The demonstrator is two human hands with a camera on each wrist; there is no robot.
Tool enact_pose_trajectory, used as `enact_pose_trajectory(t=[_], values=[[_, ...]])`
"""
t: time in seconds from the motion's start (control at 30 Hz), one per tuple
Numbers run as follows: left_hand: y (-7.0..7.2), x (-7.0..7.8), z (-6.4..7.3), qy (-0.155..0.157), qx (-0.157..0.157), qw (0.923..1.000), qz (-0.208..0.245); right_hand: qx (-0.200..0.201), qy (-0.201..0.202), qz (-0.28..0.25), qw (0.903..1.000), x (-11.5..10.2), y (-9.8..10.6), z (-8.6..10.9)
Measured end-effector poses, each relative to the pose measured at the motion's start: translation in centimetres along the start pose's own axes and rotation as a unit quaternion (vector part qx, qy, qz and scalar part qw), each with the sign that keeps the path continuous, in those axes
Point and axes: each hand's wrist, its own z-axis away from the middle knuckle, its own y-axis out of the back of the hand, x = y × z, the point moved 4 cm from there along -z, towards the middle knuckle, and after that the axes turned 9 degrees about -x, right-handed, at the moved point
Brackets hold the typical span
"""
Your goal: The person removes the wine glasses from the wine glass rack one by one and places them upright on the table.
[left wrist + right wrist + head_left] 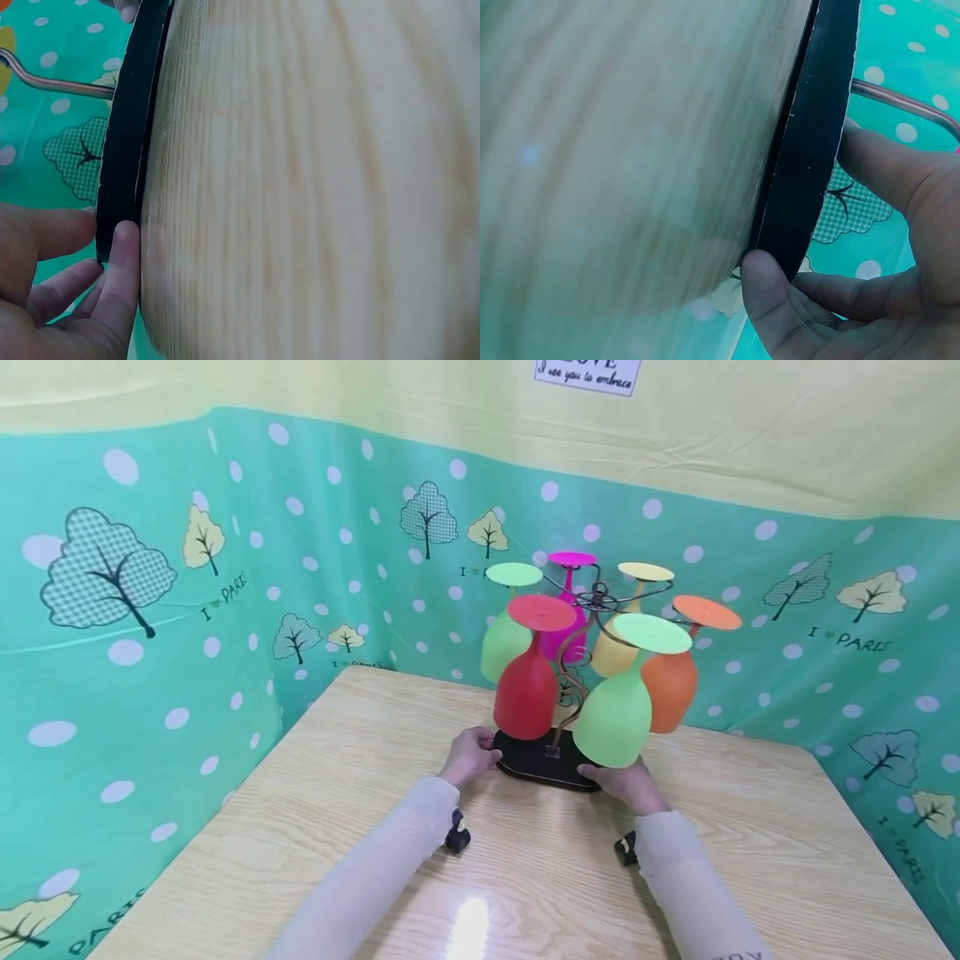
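Observation:
A metal wine glass rack with a black oval base (536,762) and a curled stem stands upright on the wooden table. Several coloured goblets hang upside down from it: a red goblet (525,697), a front green goblet (615,718), a rear green goblet (504,646), an orange goblet (670,689), a magenta goblet (564,637) and a yellow goblet (617,647). My left hand (471,756) grips the base's left end, thumb on top and fingers around its edge (124,150). My right hand (626,782) grips the right end likewise, partly hidden behind the front green goblet.
The light wooden table (337,777) extends around the rack on all sides. Behind and to the left hangs a green-and-yellow curtain (337,568) with trees and dots. Black camera mounts (457,833) sit under both wrists, near the tabletop.

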Motion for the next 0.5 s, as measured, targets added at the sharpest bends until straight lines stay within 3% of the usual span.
enact_pose_trajectory(t=[0.5], values=[[0.12,0.12,0.09,0.003,-0.007,0.9998,0.020,0.000,-0.009,-0.007,0.9999,0.04,-0.02,-0.13]])
